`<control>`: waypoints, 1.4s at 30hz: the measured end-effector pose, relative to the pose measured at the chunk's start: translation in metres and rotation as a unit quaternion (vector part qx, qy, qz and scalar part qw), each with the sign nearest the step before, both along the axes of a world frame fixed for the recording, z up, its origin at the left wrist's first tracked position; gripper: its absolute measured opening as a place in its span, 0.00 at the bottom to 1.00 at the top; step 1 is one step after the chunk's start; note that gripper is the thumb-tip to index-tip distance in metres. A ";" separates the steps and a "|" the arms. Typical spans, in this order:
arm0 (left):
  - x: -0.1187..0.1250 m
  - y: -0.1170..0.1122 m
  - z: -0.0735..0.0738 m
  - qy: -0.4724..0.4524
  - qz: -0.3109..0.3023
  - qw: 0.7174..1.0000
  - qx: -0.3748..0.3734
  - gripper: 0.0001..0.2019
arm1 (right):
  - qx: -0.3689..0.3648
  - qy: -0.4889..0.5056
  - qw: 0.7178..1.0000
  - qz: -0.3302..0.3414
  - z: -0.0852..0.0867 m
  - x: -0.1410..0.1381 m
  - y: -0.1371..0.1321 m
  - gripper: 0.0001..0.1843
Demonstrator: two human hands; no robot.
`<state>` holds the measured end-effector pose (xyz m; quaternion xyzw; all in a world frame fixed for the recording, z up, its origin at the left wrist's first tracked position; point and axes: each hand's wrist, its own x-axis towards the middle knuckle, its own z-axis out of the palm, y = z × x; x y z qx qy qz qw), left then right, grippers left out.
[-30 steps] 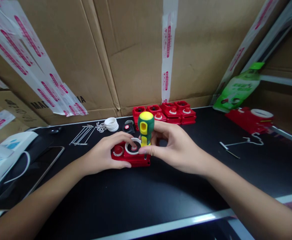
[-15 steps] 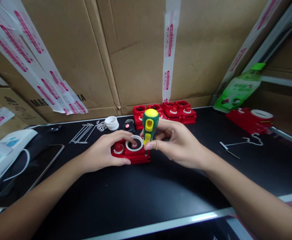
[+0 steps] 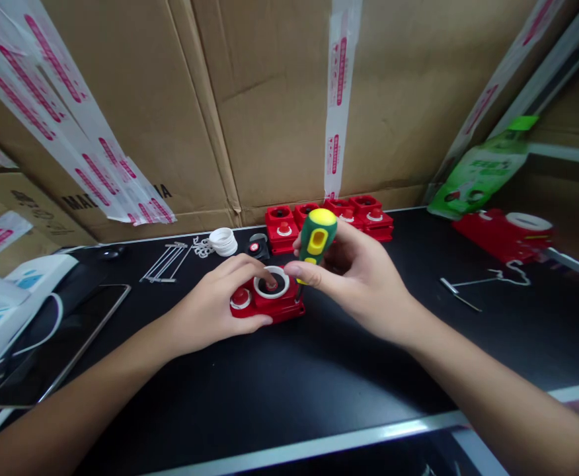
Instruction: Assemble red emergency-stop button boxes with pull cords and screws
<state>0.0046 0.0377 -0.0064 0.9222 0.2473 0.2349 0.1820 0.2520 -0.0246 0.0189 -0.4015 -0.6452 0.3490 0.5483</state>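
My left hand [image 3: 223, 297] grips a red plastic housing [image 3: 279, 309] on the black table, its thumb along the front side. One finger reaches into a white ring [image 3: 285, 284] on the housing's top. Left of that ring sits a red button [image 3: 240, 297] with a white collar. In my right hand [image 3: 353, 277] is a screwdriver [image 3: 318, 237] with a green and yellow handle, pinched between thumb and fingers. It leans to the right, and its shaft meets the right end of the housing. Whether the tip sits in a screw I cannot tell.
Several red housings [image 3: 282, 231] stand by the cardboard wall [image 3: 279, 132]. White rings [image 3: 223, 242], metal rods [image 3: 165, 262] and a black part [image 3: 257, 247] lie left of them. A phone [image 3: 66, 344] lies left; a green bottle [image 3: 485, 172] and another red housing [image 3: 505, 235] are right.
The screwdriver has gone from nearly upright to tilted, its handle moving right. The housing and my left hand have shifted slightly right; the view has also moved a little.
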 end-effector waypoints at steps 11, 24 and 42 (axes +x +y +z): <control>-0.001 0.000 -0.002 0.004 -0.002 1.000 0.003 0.22 | 0.046 0.047 0.998 -0.010 0.003 -0.001 -0.005 0.16; -0.005 0.002 0.005 0.009 -0.050 0.995 -0.088 0.19 | -0.006 0.105 0.991 0.080 0.005 0.003 -0.006 0.13; 0.005 -0.016 0.002 0.007 -0.080 0.993 -0.089 0.21 | -0.001 0.063 0.994 0.086 0.012 0.008 -0.007 0.21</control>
